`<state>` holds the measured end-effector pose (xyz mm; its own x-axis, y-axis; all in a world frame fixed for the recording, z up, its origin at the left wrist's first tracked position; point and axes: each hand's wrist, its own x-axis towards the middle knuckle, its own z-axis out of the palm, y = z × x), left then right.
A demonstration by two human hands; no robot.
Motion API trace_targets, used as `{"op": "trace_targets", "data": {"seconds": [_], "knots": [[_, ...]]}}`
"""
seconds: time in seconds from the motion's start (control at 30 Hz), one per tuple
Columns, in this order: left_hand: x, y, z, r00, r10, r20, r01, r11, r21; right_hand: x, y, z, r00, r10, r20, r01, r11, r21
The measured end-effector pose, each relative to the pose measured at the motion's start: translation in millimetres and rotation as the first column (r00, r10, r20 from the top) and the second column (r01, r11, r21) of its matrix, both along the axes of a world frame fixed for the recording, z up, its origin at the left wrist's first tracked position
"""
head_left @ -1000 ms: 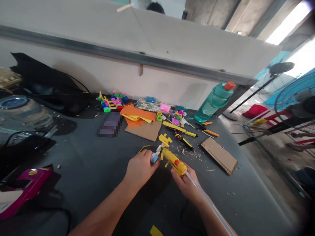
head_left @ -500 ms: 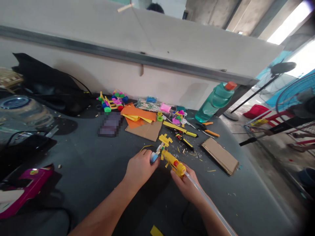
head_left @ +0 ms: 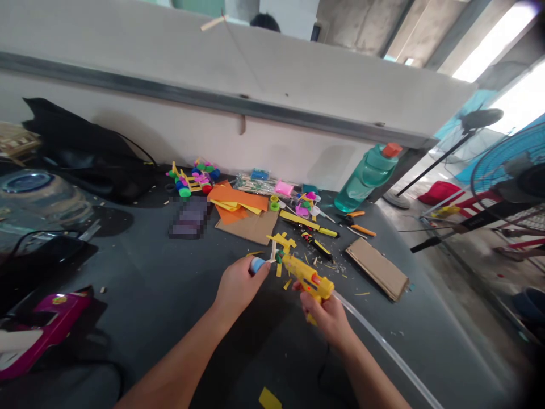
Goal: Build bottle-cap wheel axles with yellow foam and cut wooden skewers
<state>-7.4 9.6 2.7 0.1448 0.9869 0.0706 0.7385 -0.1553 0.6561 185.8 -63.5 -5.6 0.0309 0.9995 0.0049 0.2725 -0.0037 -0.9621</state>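
My left hand (head_left: pixel 238 284) is closed around a small blue and white piece (head_left: pixel 257 264), with a pale stick standing at its tip. In my right hand (head_left: pixel 326 309) is a yellow glue gun (head_left: pixel 307 275), gripped by its handle, with a long clear glue stick (head_left: pixel 392 349) running out of its back. The gun's green nozzle (head_left: pixel 280 256) is close to the pale stick; whether they touch is unclear. Yellow strips (head_left: pixel 283 241) lie just beyond the nozzle.
Orange sheets (head_left: pixel 242 199) and cardboard lie behind my hands. Further right are a yellow-black cutter (head_left: pixel 317 245), orange-handled pliers (head_left: pixel 361 229), folded cardboard (head_left: pixel 377 268) and a green bottle (head_left: pixel 366 177). A magenta device (head_left: pixel 51 329) sits at left.
The glue gun has turned more sideways, and its rear and my right hand have shifted right. The blue and white piece has tilted in my left hand, and the view has shifted slightly.
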Motion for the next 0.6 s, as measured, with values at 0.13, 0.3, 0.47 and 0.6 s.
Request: {"op": "trace_targets", "data": {"seconds": [0.13,0.3,0.47,0.6], "knots": [[-0.6,0.7,-0.5,1.000,0.002,0.022,-0.002,1.000,0.000,2.1,0.4,6.0,0.936,-0.004,-0.352,0.009,1.000,0.013],[-6.7,2.2,3.7,0.994,0.061,0.090,-0.074,0.987,0.144,16.6,9.4,18.9,0.883,-0.237,-0.405,0.303,0.947,0.104],[-14.5,4.8,8.3,0.981,0.111,0.157,-0.152,0.949,0.276,62.9,23.3,24.6,0.811,-0.559,-0.171,0.585,0.780,0.222],[-19.9,8.4,9.6,0.983,0.124,0.136,-0.163,0.930,0.331,104.5,19.2,18.9,0.541,-0.708,0.454,0.704,0.676,0.216]]}}
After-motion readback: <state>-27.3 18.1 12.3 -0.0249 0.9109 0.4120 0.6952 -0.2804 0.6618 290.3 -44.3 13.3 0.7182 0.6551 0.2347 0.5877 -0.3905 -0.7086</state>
